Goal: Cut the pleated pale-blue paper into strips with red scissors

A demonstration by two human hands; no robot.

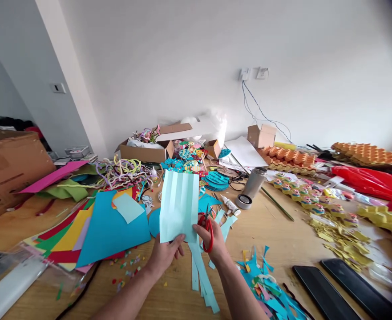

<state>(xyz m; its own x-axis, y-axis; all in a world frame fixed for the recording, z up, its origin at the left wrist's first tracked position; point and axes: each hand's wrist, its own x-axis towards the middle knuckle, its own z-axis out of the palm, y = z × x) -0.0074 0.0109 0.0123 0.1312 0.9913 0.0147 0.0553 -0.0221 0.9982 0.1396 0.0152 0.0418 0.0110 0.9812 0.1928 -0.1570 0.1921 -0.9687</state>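
Note:
A creased sheet of pale blue paper (179,206) stands upright in front of me, its folds running lengthwise. My left hand (167,253) pinches its lower edge, thumb on the near face. Red-handled scissors (210,240) are in my right hand (214,242), blades pointing up and away from me. The thumb of that hand also touches the sheet's lower right corner. Below the sheet, pale blue paper strips (200,280) lie on the wooden table (169,289). A white glue bottle (231,206) lies just beyond the scissors.
Coloured paper sheets (105,226) are fanned out at left, near a cardboard box (12,173). Blue paper scraps (265,289) lie at front right beside two dark phones (325,291). A metal thermos (254,183), painted egg-carton pieces (311,198) and orange egg trays (285,158) stand farther right.

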